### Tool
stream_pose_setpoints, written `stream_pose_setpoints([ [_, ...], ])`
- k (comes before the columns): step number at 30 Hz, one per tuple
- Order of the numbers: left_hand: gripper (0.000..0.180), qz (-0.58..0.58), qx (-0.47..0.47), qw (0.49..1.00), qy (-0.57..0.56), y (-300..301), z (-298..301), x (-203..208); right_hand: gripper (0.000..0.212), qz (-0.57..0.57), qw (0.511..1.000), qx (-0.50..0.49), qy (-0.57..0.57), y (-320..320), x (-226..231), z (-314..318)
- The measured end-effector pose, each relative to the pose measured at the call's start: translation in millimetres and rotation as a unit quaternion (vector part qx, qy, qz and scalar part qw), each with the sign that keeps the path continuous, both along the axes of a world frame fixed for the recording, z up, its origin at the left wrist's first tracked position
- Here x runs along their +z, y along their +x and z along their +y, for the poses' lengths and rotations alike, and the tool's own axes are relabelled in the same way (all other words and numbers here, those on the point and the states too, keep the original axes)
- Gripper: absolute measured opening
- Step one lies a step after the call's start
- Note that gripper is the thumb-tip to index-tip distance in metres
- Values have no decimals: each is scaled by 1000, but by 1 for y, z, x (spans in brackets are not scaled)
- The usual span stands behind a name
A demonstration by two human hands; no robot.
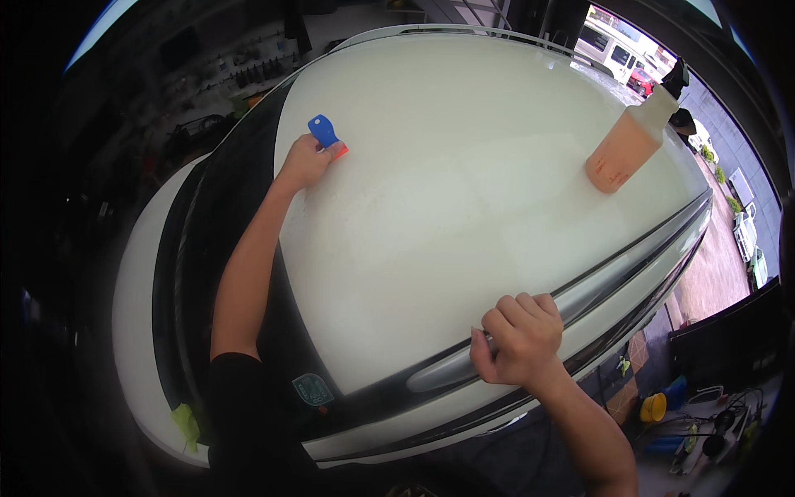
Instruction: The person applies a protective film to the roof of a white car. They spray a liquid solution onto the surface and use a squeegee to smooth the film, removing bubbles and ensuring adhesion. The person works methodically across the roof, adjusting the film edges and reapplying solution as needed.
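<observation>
My left hand [306,161] is closed on a small scraper with a blue handle [321,128] and an orange-red edge. It rests over the white car roof [431,182], close to the dark windshield [232,174]. Part of the scraper is covered by my fingers. On the near side, my right hand [522,335] is curled around the silver roof rail [447,369], its fingers bent over the top and the thumb on the left. A spray bottle [617,153] of orange liquid stands on the roof at the far right, beyond my right hand.
A green cloth [186,427] lies at the lower left of the car. Below right, a yellow container [653,407] and assorted gear sit on the floor. Shelves of bottles [248,74] line the dark far left. Vehicles [609,48] stand outside the opening.
</observation>
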State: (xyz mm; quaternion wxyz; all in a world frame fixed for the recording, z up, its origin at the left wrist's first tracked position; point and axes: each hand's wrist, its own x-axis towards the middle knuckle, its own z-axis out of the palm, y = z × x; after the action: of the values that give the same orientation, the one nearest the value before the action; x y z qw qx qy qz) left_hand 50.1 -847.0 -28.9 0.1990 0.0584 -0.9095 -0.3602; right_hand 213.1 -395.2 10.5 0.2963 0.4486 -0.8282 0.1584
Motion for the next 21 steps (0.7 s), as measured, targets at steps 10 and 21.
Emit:
stream_pose_setpoints([
  [10, 34, -1, 8, 1000, -26, 28, -9, -3, 21, 2, 1000, -3, 5, 2, 2, 0],
  [21, 36, -35, 147, 988, 13, 31, -37, -3, 20, 11, 1000, 7, 2, 0, 1, -4],
])
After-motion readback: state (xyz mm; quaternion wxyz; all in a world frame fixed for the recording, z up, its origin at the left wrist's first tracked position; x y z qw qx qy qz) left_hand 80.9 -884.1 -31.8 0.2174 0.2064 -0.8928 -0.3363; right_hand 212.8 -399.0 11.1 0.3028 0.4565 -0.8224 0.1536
